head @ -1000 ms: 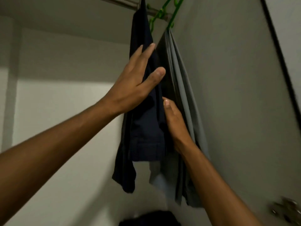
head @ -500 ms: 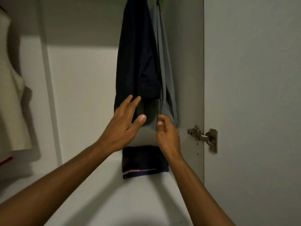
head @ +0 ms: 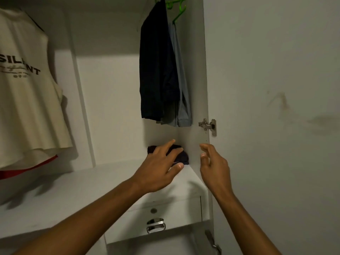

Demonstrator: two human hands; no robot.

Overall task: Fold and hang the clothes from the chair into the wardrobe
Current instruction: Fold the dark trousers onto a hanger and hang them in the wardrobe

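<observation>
Both hands have dropped away from the hanging clothes since half a sec ago, and the view now takes in more of the wardrobe (head: 195,74), incl. the drawer below. Wardrobe interior is white, its door (head: 266,89) swung open on the right w/ a metal hinge (head: 208,126) at the edge. Cream tank top (head: 27,92) w/ dark lettering hangs at far left, something red showing under its hem. Dark navy garment (head: 156,70) hangs near the right wall, touching the grey trousers (head: 182,92) just behind it; both on green hangers (head: 177,10), rail not visible. Shelf (head: 110,179) runs under them. Drawer (head: 156,216) w/ a chrome handle (head: 156,225) sits below the shelf's right end. Dark folded item (head: 181,156) lies on the shelf in the back right corner, partly hidden by the left hand (head: 158,168). That hand hovers over it, fingers straight and spread, grip holding nothing; can't tell if it touches the cloth. Right hand (head: 214,166) is beside the wardrobe's side panel, fingers loosely curled, grip empty.
</observation>
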